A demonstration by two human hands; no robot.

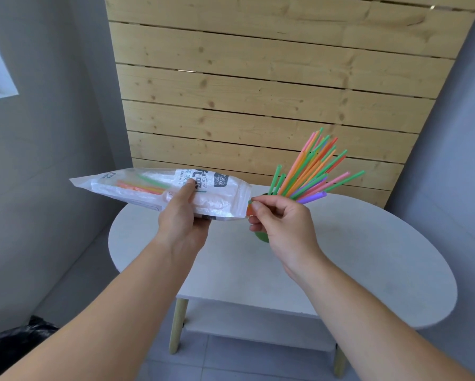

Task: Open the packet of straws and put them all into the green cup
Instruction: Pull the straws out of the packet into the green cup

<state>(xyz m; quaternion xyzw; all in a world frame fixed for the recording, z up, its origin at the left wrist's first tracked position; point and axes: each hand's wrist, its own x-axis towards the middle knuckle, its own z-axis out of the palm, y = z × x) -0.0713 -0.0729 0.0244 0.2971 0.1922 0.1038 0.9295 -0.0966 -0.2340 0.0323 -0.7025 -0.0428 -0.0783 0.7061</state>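
Head: left hand [182, 215] holds one packet [222, 192]; right hand [281, 226] pinches straws [248, 210]; one green cup [261, 237].

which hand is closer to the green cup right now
Right. The right hand, pinching straws, is in front of the green cup, covering most of it; the left hand grips the packet off to the cup's left.

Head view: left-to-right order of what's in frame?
black bag → straw packet → right grip, pinching straw ends at the packet mouth → straws in the cup. Left out: left grip, holding the packet mid-length; green cup, behind the right grip.
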